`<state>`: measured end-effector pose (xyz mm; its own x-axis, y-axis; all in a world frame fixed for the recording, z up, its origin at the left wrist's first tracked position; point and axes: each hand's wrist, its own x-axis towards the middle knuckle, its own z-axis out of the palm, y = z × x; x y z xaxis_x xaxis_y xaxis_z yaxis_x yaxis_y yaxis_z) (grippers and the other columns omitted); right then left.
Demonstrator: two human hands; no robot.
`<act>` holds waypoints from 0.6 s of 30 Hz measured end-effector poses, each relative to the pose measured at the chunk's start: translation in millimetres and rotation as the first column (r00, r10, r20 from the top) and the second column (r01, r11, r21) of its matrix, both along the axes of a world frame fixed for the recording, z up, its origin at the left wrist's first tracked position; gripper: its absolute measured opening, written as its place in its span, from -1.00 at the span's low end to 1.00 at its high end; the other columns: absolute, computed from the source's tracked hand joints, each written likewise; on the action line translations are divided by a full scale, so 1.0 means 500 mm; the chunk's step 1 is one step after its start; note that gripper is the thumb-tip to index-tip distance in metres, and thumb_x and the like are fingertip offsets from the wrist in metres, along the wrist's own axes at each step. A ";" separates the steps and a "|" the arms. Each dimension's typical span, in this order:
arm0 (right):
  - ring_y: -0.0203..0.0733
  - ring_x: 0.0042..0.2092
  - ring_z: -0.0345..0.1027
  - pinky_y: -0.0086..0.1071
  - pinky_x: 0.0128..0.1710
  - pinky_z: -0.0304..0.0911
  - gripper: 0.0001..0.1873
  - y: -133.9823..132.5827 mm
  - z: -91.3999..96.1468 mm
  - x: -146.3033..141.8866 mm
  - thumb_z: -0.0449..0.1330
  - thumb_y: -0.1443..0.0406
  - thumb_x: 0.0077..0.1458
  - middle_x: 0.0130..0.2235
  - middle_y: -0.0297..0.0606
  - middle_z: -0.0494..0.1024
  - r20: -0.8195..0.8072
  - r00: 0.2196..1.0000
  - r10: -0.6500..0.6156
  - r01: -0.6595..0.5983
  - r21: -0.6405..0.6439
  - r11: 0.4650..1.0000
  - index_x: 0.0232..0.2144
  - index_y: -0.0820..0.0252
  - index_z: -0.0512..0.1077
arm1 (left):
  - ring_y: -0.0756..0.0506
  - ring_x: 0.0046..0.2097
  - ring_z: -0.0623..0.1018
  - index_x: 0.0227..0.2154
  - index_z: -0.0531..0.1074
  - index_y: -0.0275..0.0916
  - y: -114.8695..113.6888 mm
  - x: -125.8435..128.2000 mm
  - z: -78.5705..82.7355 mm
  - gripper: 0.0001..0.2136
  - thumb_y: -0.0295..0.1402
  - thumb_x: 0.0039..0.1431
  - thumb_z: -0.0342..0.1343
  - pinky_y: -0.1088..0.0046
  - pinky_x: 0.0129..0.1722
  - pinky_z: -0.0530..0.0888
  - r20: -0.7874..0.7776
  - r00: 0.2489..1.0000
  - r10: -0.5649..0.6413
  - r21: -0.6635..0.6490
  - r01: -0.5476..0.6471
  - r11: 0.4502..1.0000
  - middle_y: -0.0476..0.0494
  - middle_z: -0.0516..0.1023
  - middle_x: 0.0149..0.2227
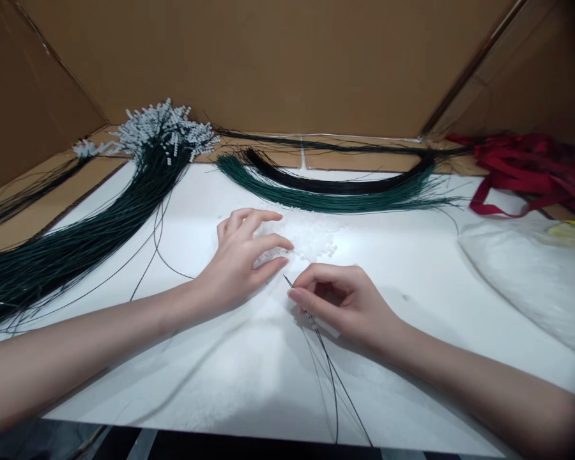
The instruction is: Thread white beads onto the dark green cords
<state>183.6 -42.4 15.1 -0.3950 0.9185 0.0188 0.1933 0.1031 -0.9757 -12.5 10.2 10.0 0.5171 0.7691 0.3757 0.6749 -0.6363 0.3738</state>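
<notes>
My right hand (347, 297) pinches two thin dark wires (326, 350) between thumb and forefinger. Their tips poke out past the fingers toward the left, and the long ends trail down over the front edge of the white board. A few small white beads appear on the wires just below the pinch. Over a loose spread of small white beads (311, 243), my left hand (249, 252) hovers or rests with fingers apart and curved. Its thumb and forefinger have a gap between them, close to the wire tips. Whether its fingertips touch the beads I cannot tell.
A thick bundle of green wires tipped with white beads (144, 172) lies at the left. Curved bundles of green wire (316, 201) and black wire (335, 186) lie behind the beads. Red ribbon (512, 169) and a clear plastic bag (531, 268) are at the right. Cardboard walls (268, 64) enclose the white board (182, 390).
</notes>
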 end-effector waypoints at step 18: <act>-0.37 -0.51 0.16 -0.45 -0.51 0.09 -0.80 0.001 0.003 0.002 0.20 0.28 0.19 -0.55 -0.37 0.37 0.011 1.000 0.014 -0.014 0.014 1.000 -0.45 0.27 0.43 | -0.23 0.16 0.29 -0.34 0.57 -0.06 0.002 -0.001 -0.003 -0.92 -0.33 0.26 0.19 0.06 0.08 0.16 0.010 0.998 -0.056 0.046 0.055 0.997 -0.04 0.43 0.12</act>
<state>184.5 -42.1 16.7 -0.4077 0.9127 0.0276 0.2022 0.1197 -0.9720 -12.8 11.3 8.7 0.5538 0.7214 0.4158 0.6340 -0.6890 0.3512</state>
